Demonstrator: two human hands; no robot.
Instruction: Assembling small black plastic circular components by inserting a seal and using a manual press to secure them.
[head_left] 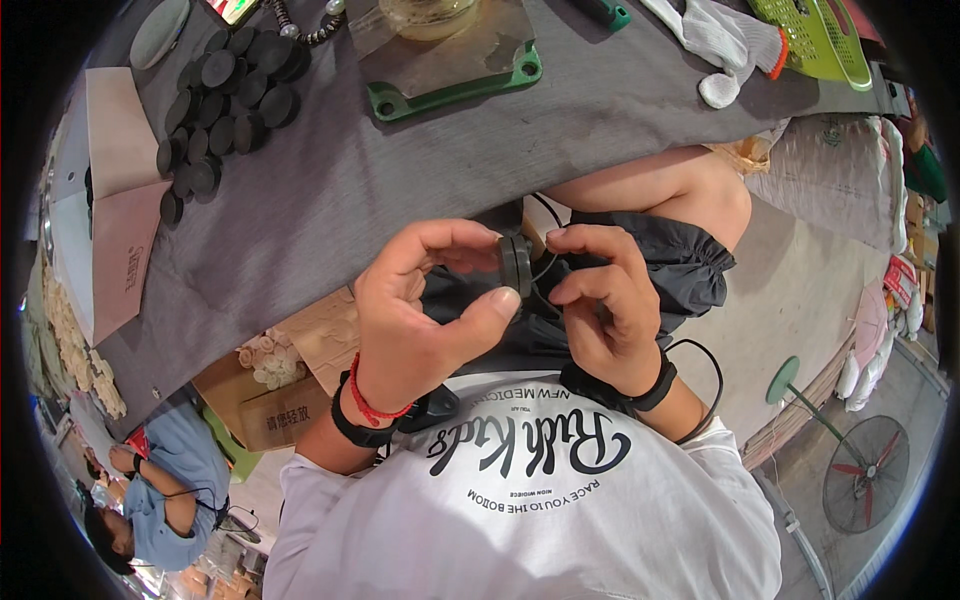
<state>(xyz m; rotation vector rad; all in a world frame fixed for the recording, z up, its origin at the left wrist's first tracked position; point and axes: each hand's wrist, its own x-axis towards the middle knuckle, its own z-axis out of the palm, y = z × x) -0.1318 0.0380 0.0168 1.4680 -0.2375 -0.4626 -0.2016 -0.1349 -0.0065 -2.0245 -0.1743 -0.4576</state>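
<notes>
My left hand [415, 320], with a red cord and a black band at the wrist, pinches a black round piece [514, 268] between thumb and fingers. Seen edge-on, the piece shows a groove, as of two discs laid face to face; I cannot tell whether they are joined. Just to its right is my right hand [615, 300], its fingers bent but apart and nothing visible between them. A thin black cable [548, 212] passes behind the piece. On the grey cloth-covered table [330, 190], several similar black discs [235, 95] lie heaped at the far left.
A green-framed metal base [455, 95] stands at the table's back edge. White work gloves [725, 50] and a green plastic basket [830, 40] are far right. A cardboard box [280, 415] is below the table's left. Another person [175, 480] is lower left; a fan [866, 470] stands right.
</notes>
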